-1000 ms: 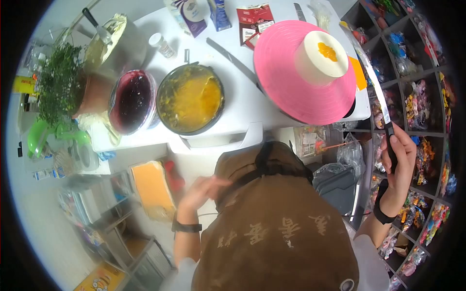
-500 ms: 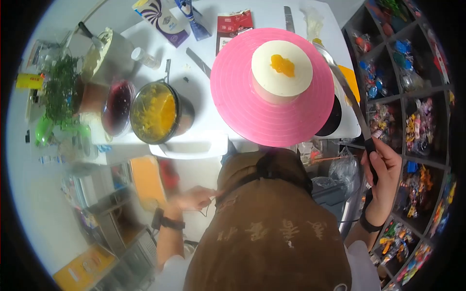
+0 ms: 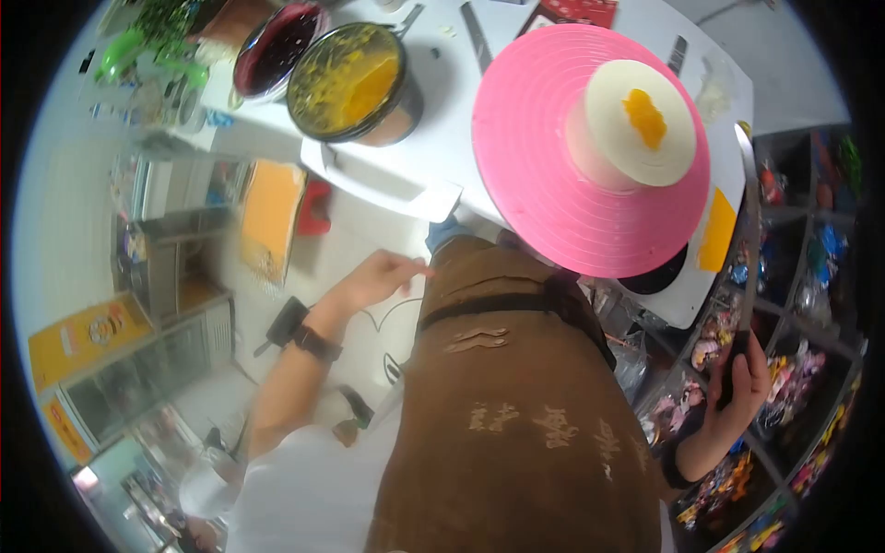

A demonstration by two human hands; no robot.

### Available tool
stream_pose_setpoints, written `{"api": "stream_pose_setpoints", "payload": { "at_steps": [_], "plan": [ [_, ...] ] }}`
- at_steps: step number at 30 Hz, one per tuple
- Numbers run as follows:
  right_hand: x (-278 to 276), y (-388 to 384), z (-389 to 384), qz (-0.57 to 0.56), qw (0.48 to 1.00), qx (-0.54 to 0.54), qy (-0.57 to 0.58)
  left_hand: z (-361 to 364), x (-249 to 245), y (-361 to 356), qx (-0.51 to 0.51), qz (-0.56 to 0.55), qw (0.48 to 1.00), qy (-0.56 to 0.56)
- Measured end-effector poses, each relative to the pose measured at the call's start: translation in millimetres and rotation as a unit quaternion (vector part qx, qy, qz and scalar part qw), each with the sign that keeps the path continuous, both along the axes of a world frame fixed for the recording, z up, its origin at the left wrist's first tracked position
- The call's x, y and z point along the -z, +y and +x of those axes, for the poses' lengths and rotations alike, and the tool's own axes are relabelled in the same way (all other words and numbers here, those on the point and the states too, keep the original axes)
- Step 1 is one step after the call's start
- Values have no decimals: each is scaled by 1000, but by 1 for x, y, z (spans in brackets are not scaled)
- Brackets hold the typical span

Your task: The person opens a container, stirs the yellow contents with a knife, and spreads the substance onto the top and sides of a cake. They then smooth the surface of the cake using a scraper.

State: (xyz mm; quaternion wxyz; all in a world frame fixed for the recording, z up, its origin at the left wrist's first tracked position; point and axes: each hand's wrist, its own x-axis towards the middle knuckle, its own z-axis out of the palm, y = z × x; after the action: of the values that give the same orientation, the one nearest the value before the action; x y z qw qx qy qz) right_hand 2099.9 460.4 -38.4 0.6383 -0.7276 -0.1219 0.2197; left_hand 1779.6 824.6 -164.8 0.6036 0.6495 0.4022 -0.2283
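My right hand (image 3: 745, 376) is closed around the black handle of a long icing spatula (image 3: 752, 230), whose metal blade points up past the table's right edge. Beside the apron (image 3: 516, 396), my left hand (image 3: 380, 278) hangs with its index finger stretched out and nothing visible in it. A round white-frosted cake (image 3: 599, 138) sits on a pink turntable (image 3: 535, 184). On top of the cake lies a dollop of orange fruit filling (image 3: 645, 120). Neither hand touches the cake.
At the table's left stand a tub of orange filling (image 3: 369, 92) and a bowl of dark red filling (image 3: 277, 55). A flat metal blade (image 3: 477, 37) and a red packet (image 3: 581, 11) lie behind the turntable. Shelves of small wrapped items (image 3: 797, 378) line the right side.
The view has turned and shifted, so the table and cake appear further up and right. My right hand still grips the spatula. The left hand stays beside the apron.
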Motion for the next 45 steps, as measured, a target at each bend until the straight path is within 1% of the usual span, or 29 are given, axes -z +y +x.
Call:
{"api": "stream_pose_setpoints", "payload": {
  "at_steps": [1,3,5,6,8,9,11,15,17,18,20,21,22,23,25,26,29,30,32,33,36,37,38,39,40,43,44,45],
  "plan": [
    [0,1,2,0,1000,3,-1,1,1,-8,-35,-39,997,-55],
    [-2,5,4,-31,999,20,-3,3,4,-26,-98,-114,975,-166],
    [-6,10,7,-51,998,38,7,-4,28,-51,-56,-113,966,-227],
    [-8,11,9,-41,999,16,6,-3,32,-57,-34,-111,959,-260],
    [-10,12,13,-20,1000,-22,2,-5,35,-58,-93,-158,955,-234],
    [-12,14,13,-25,1000,-11,2,-4,35,-57,-121,-183,950,-221],
    [-12,19,12,-34,999,9,3,-8,48,-53,-111,-160,956,-219],
    [-5,14,19,-30,999,-19,-12,-8,41,-36,-83,-75,972,-209],
    [-2,13,20,9,999,-31,9,1,21,-31,-14,44,985,-167],
    [-2,14,21,29,999,-33,15,11,9,-26,25,104,983,-149],
    [2,15,19,-65,995,-21,-71,48,-18,-24,-125,43,968,-215],
    [2,18,18,-112,987,-15,-112,69,-34,-25,-200,12,949,-244],
    [-10,32,13,-161,973,-31,-162,92,-49,-21,-266,-22,930,-253],
    [-12,37,14,-175,951,-58,-250,107,-46,-15,-256,25,932,-254],
    [-15,43,17,-201,879,-110,-418,132,-35,-2,-237,123,928,-259],
    [-19,43,15,-196,888,-106,-402,144,-28,2,-255,160,911,-282],
    [-24,44,15,-215,873,-108,-424,163,-10,35,-258,202,900,-287],
    [-25,45,14,-214,876,-106,-419,173,-9,43,-270,210,885,-316],
    [-25,48,12,-213,881,-104,-409,186,-12,51,-283,175,889,-313],
    [-25,49,11,-208,884,-103,-406,191,-17,51,-290,157,891,-311],
    [-24,50,13,-200,885,-111,-405,166,1,12,-332,197,872,-301],
    [-23,49,16,-199,883,-116,-409,152,-4,-21,-360,130,880,-280],
    [-22,49,18,-199,881,-121,-412,131,-25,-46,-271,31,940,-203],
    [-21,50,21,-197,883,-121,-409,112,-30,-60,-135,-155,943,-262],
    [-21,50,23,-197,885,-123,-403,102,-41,-69,-35,-188,961,-199],
    [-22,52,28,-199,892,-135,-384,93,-41,-69,-141,-232,937,-218],
    [-23,52,28,-199,893,-140,-378,91,-34,-64,-188,-230,933,-203],
    [-24,52,30,-199,893,-144,-377,91,-29,-61,-230,-254,913,-221]
  ]
}}
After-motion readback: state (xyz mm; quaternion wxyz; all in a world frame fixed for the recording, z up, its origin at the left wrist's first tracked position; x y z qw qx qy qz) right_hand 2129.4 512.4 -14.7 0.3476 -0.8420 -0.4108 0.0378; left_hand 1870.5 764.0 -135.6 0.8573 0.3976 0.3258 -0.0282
